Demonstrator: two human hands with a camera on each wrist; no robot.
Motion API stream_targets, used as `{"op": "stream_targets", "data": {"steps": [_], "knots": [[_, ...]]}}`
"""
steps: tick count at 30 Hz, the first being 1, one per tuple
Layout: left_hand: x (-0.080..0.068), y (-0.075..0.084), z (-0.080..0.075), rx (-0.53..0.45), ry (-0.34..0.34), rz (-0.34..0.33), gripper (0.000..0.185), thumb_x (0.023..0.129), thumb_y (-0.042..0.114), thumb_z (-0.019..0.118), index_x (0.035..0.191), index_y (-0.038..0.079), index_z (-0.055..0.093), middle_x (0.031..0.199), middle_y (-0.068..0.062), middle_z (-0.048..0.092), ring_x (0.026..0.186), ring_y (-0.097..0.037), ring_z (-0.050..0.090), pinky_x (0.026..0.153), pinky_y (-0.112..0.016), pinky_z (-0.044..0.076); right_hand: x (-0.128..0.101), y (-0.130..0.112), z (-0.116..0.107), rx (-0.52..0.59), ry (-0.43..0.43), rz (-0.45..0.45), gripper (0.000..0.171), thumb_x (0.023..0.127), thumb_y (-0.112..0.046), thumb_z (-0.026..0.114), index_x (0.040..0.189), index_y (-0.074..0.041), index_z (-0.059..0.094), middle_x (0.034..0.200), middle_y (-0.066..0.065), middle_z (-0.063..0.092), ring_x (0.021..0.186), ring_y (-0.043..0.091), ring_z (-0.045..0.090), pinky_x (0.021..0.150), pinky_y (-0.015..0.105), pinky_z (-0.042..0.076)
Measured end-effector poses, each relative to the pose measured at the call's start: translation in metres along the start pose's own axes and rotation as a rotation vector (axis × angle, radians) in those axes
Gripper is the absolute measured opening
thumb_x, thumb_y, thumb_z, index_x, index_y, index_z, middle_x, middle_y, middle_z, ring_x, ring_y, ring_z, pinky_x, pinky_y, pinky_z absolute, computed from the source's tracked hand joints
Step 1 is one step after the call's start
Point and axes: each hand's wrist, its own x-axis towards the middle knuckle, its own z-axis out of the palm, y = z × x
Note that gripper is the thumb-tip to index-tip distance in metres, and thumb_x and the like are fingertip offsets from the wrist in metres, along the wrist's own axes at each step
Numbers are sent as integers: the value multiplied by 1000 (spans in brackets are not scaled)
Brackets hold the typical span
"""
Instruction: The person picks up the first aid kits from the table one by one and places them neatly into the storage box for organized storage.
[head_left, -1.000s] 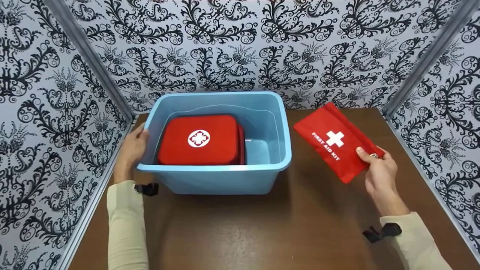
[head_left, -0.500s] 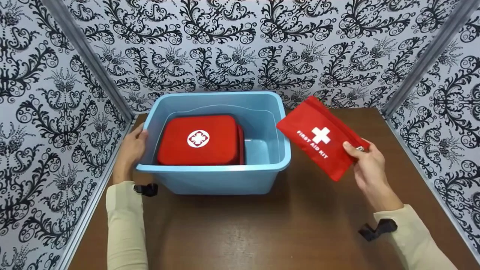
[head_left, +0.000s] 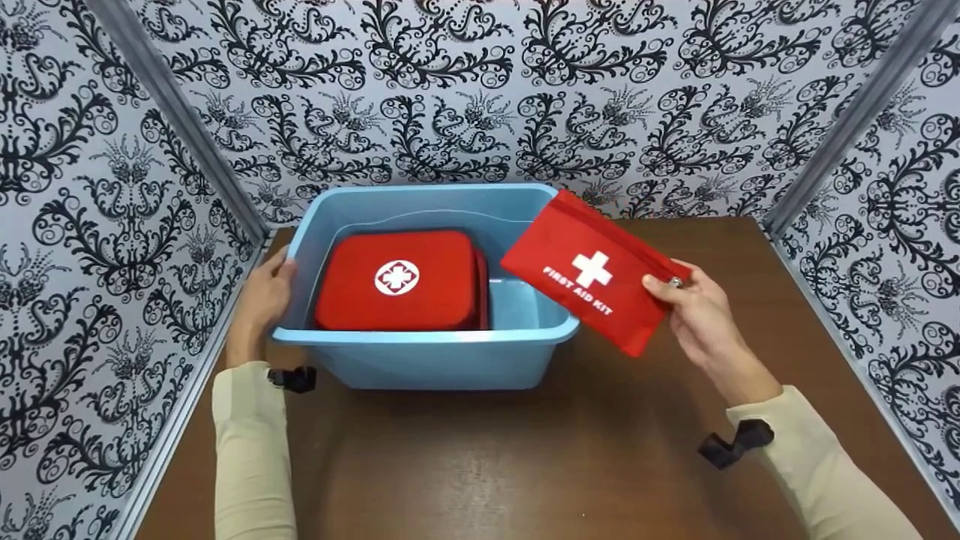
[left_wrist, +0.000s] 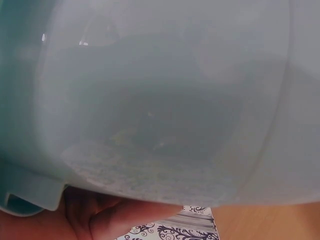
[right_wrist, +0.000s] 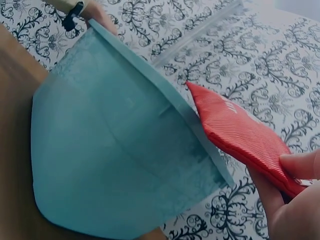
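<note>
The right hand (head_left: 701, 319) pinches a flat red fabric pouch (head_left: 589, 271) by its zipper corner — thumb on top, fingers underneath. The pouch is soft and ribbed, with a white cross and "FIRST AID KIT" printed on it; it hangs tilted over the right rim of the bin (head_left: 431, 336), its far half above the bin's open right side. The bin is smooth pale-blue plastic, rectangular with rounded corners and a flat lip. Inside, a stiff red case (head_left: 401, 281) with rounded edges fills the left part, leaving bare floor to its right. The left hand (head_left: 262, 300) grips the bin's left wall, thumb over the lip. The brown wooden table (head_left: 525, 465) lies bare in front — patterned walls close in on both sides.
</note>
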Motion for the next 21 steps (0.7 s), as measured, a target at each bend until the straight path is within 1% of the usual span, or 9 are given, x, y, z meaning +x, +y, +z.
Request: {"op": "stream_targets", "data": {"steps": [5, 9, 17, 21], "knots": [[-1, 0, 0, -12, -6, -8, 55, 110, 34, 24, 160, 11, 22, 159, -29, 29, 143, -51, 34, 119, -61, 27, 2, -5, 15, -41, -68, 17, 41, 93, -1, 67, 124, -9, 41, 105, -2, 70, 91, 11, 73, 84, 25, 61], [-2, 1, 0, -8, -2, -8, 55, 110, 34, 24, 160, 10, 22, 160, -28, 28, 144, -50, 33, 120, -61, 26, 5, -9, 27, -78, -112, 39, 41, 94, -1, 66, 125, -9, 42, 108, -1, 69, 92, 12, 73, 85, 25, 60], [-3, 2, 0, -34, -18, -10, 55, 110, 32, 24, 160, 9, 20, 163, -23, 23, 149, -48, 25, 123, -59, 21, 10, -15, 51, -98, -172, 56, 38, 95, -3, 65, 126, -8, 44, 109, 0, 69, 89, 13, 73, 83, 28, 61], [-2, 2, 0, -23, -3, 3, 55, 110, 31, 25, 159, 7, 22, 163, -24, 24, 149, -48, 23, 124, -57, 19, 15, -15, 62, -136, -201, 79, 38, 95, -5, 66, 126, -8, 45, 109, 0, 71, 91, 14, 73, 84, 29, 61]]}}
